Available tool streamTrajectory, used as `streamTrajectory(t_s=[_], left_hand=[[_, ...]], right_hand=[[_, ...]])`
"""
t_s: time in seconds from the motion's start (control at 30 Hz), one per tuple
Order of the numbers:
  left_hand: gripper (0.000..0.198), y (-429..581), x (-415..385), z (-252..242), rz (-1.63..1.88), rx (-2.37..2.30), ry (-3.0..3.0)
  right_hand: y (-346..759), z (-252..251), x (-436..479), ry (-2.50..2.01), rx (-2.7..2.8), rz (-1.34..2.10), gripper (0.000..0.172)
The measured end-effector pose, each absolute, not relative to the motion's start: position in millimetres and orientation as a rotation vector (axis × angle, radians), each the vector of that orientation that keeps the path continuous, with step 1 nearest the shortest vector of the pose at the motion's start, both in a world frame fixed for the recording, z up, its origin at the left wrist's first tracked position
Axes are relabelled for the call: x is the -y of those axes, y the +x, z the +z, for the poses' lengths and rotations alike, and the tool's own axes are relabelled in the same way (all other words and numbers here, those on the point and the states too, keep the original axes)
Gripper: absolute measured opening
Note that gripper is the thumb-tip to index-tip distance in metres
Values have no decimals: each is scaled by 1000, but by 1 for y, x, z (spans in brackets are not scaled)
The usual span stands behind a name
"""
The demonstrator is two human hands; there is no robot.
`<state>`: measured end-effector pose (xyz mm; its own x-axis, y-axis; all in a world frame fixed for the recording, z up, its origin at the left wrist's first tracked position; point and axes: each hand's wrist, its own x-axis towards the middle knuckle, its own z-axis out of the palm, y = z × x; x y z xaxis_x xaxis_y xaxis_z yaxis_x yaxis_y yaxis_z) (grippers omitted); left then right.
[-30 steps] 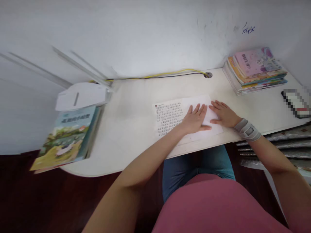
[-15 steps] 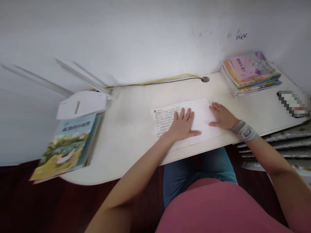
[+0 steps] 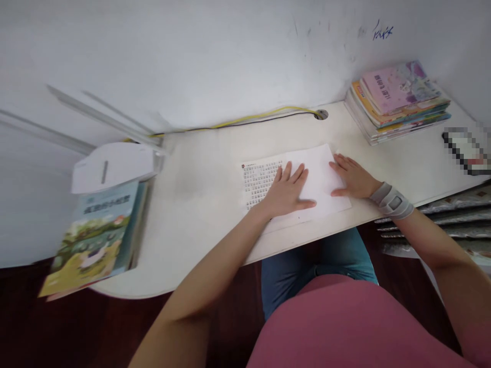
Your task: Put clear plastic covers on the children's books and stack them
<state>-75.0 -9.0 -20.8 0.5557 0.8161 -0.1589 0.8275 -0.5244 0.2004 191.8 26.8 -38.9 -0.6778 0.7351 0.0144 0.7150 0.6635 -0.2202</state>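
Printed paper (image 3: 324,179) flat on the worktop (image 3: 203,194), left of the book stack (image 3: 401,94): left hand (image 3: 287,191) splayed mid-page, farther from the stack; right hand (image 3: 355,176) splayed at the edge nearest it. Best smoothed with light, even pressure.

Dusty-pink fabric top (image 3: 345,322), blue denim trousers (image 3: 284,278), and wide grey strap-like wristband (image 3: 402,206) on the right wrist.
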Motion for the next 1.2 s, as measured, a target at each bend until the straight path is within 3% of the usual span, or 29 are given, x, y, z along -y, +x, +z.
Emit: streamTrajectory(t_s=[0.27, 0.47, 0.67, 0.9, 1.2], left_hand=[[96, -72, 34, -20, -19, -1541, 2493], [77, -102, 40, -14, 241, -1673, 2336], [71, -156, 41, -16, 235, -2162, 2005], [59, -160, 23, -5, 248, -2128, 2011], [60, -162, 19, -9, 218, -2256, 2008]], right_hand=[[195, -39, -27, -1266, 2665, 280, 98], [165, -19, 15, -1091, 2636, 123, 61], [124, -23, 57, -1016, 2801, 136, 78], [124, -31, 58, -1028, 2804, 85, 78], [123, -24, 58, -1063, 2835, 66, 79]])
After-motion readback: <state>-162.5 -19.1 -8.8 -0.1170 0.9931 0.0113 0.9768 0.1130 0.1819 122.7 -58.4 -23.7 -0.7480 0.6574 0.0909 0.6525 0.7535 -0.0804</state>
